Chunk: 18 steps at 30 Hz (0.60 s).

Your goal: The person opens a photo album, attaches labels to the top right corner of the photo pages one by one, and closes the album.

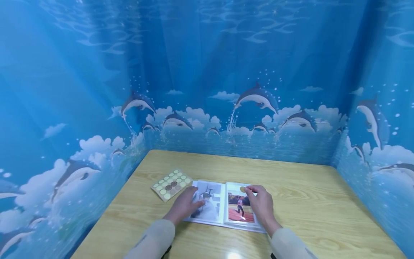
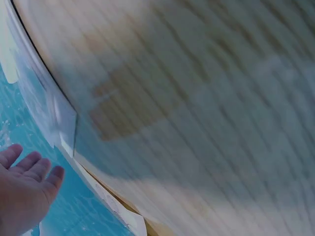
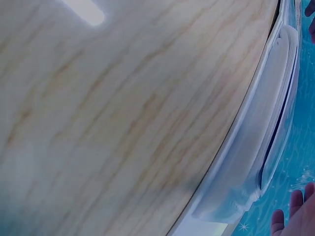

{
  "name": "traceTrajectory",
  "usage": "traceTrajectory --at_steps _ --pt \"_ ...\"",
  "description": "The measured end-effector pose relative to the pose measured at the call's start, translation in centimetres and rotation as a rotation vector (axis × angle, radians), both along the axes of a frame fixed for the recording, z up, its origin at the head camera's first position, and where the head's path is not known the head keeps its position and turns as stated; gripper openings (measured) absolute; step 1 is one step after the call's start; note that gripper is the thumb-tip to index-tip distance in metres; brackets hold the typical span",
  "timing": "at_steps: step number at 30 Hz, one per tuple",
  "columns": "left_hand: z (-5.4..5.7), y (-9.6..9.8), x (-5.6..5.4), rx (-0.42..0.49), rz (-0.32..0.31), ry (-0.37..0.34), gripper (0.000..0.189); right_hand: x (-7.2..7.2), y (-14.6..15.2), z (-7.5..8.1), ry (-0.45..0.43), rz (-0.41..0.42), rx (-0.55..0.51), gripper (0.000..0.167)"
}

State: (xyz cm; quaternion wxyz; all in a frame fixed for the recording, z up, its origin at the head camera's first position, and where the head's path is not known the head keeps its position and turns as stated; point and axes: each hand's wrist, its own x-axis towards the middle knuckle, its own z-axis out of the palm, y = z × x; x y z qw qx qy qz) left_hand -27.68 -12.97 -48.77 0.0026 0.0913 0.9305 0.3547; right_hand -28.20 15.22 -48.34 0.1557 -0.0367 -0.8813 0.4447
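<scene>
An open photo album [image 1: 224, 207] with white-edged pages lies on the table in the head view. Its left page carries a pale photo [image 1: 207, 207]; its right page shows a photo of a runner on a red track [image 1: 240, 208]. My right hand [image 1: 261, 204] pinches a small round gold sticker [image 1: 243, 189] at the top of the right page. With fingers spread, my left hand [image 1: 185, 205] rests on the left page's outer edge. The left wrist view catches that hand [image 2: 27, 191] low at the left, fingers extended. In the right wrist view the album's page edges [image 3: 251, 132] show.
Left of the album lies a sheet of round stickers [image 1: 172, 184], mostly pale yellow with a few brown spots. The wooden table [image 1: 310, 201] extends right and behind. A blue curtain with dolphins [image 1: 207, 72] encloses the table at the back and sides.
</scene>
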Motion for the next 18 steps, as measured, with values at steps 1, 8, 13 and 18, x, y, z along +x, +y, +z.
traceTrajectory --at_steps 1,8,13,18 --pt "0.0 0.0 0.0 0.001 -0.004 -0.002 0.067 -0.2 -0.1 0.0 -0.001 0.001 0.006 0.02" --pt "-0.5 -0.2 0.3 0.019 -0.041 -0.015 0.067 -1.1 -0.8 0.1 0.041 0.028 0.047 0.02" --pt "-1.3 -0.3 0.3 -0.015 -0.087 0.005 0.069 -1.7 -1.5 0.1 0.039 0.045 0.054 0.02" --pt "-1.8 -0.5 0.2 -0.132 -0.134 0.03 0.072 -2.4 -2.2 -0.1 0.021 0.051 0.053 0.019"
